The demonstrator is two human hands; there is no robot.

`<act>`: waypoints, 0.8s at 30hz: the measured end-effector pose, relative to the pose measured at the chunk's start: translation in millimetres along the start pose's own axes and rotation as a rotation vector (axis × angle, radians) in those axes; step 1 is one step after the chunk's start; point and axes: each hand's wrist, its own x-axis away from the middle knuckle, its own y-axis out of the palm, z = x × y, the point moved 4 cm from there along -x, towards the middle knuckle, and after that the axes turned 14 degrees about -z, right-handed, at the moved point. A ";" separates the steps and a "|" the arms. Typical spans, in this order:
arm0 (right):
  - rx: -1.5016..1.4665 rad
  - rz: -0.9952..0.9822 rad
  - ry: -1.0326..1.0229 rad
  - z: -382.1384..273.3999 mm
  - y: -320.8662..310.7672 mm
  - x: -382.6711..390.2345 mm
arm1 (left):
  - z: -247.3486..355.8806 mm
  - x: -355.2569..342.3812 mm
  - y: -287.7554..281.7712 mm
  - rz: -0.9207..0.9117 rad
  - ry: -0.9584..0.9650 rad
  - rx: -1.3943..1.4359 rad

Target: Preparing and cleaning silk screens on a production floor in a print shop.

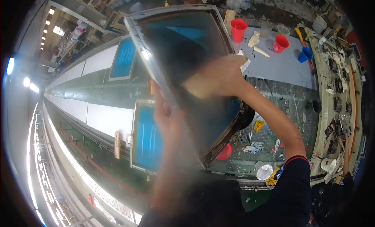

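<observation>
A silkscreen printing frame (218, 121) with a metal rim and blue-and-dark mesh is held up tilted in front of me. My left hand (166, 115) grips its left edge, the fingers closed at the rim and partly blurred. Over the mesh, my right hand (224, 74) is closed around a pale yellowish wad (197, 86). Motion smears that wad, so whether it is cloth or sponge cannot be made out. Dark ink stains the frame's lower right rim.
Two more blue screens, a far one (122, 58) and a near one (146, 137), lie on the long table beside white sheets (109, 119). To the right are red cups (238, 30), a blue cup (304, 54), a dark cup (315, 106) and crumpled rags (254, 147). Another person's arm (346, 154) shows at far right.
</observation>
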 end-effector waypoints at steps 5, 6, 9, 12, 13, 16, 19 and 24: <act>-0.019 -0.068 -0.006 -34.1 6.9 45.1 | -21.7 -8.6 -12.3 0.026 0.121 -0.170; 0.000 -0.065 -0.024 -42.1 8.9 55.0 | -23.4 -8.7 -13.3 0.047 0.123 -0.180; 0.024 -0.072 -0.018 -62.1 20.8 81.0 | -25.0 -8.1 -10.2 0.108 0.111 -0.193; 0.019 -0.064 -0.009 -78.0 26.7 96.9 | -27.5 -5.3 -14.5 0.125 0.137 -0.085; 0.014 -0.083 -0.012 -81.8 29.2 102.8 | -31.5 -5.5 -17.8 0.128 0.155 -0.097; 0.011 -0.100 -0.006 -95.0 36.7 122.5 | -39.2 -0.4 -22.8 0.130 0.157 -0.094; 0.005 -0.144 -0.013 -99.5 34.3 138.7 | -40.4 -1.5 -22.0 0.133 0.140 -0.101; 0.030 -0.246 -0.047 -110.0 32.9 174.0 | -39.0 1.5 -23.2 0.155 0.119 -0.070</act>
